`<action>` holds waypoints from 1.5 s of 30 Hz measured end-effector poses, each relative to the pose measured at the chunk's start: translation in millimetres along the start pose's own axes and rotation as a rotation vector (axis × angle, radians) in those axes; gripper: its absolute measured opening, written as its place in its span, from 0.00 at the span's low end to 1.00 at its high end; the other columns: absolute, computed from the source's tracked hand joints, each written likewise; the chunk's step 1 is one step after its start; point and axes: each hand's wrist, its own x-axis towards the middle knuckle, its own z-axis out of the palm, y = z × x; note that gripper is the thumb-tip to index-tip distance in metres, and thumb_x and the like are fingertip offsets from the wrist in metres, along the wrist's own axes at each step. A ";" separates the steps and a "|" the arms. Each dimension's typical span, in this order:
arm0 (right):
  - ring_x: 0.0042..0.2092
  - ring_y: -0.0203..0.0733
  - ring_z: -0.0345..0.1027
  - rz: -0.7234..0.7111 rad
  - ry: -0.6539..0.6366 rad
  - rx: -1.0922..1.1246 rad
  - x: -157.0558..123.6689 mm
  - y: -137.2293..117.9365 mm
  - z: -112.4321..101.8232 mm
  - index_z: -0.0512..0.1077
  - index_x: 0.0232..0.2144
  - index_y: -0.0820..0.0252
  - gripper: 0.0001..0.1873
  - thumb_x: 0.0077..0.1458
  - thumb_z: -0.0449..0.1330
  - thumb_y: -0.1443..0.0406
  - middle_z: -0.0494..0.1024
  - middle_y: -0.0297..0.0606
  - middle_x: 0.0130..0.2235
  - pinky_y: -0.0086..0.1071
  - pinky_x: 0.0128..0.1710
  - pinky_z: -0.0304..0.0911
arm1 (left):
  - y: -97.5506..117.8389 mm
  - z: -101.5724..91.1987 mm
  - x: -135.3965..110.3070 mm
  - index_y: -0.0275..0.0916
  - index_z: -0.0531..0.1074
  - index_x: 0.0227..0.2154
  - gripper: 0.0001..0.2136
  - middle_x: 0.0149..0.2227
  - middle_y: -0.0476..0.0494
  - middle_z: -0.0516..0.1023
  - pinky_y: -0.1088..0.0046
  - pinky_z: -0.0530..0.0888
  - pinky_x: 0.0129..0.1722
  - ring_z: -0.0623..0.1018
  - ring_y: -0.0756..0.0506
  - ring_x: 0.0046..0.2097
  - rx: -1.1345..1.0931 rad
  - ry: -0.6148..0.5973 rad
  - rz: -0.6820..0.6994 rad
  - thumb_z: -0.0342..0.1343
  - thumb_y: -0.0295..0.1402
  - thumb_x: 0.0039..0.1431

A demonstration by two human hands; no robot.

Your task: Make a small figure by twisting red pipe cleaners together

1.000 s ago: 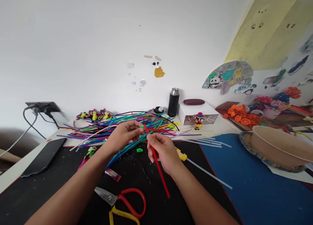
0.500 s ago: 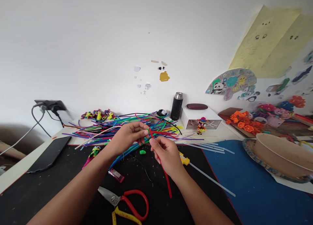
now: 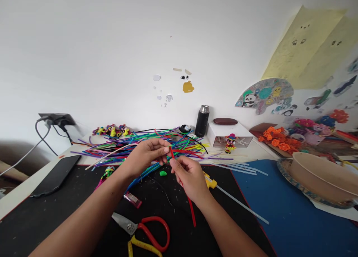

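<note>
A red pipe cleaner [image 3: 191, 211] runs through my right hand [image 3: 188, 175], its long end hanging down towards the black mat. The thumb and fingers of that hand are closed on it. My left hand [image 3: 149, 155] pinches the upper end, where a bit of green shows at the fingertips. The two hands almost touch. Below them on the mat lies a small green lump [image 3: 163, 173]. Behind the hands spreads a heap of coloured pipe cleaners [image 3: 112, 152]. Scissors [image 3: 137, 227] with one red and one yellow handle lie spread in front.
A phone [image 3: 56, 176] lies at the left. A yellow glue gun [image 3: 209, 181] with a long glue stick is right of my hand. At the back stand a black thermos [image 3: 202, 121] and a white box [image 3: 235, 132]. A beige bowl [image 3: 321, 175] sits far right. A small pink packet [image 3: 132, 199] lies near the left forearm.
My right hand has shifted very slightly left and up along the red pipe cleaner. Both hands keep their hold, and the things on the table stay where they were.
</note>
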 end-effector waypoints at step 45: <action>0.17 0.30 0.61 0.077 0.004 0.103 1.2 -1.7 3.3 0.70 0.31 0.59 0.26 0.57 0.65 0.42 0.70 0.27 0.21 0.25 0.17 0.54 | -1.1 9.0 -3.1 0.37 0.78 0.28 0.17 0.25 0.50 0.75 0.76 0.70 0.28 0.73 0.51 0.27 -0.178 0.131 -0.058 0.76 0.44 0.46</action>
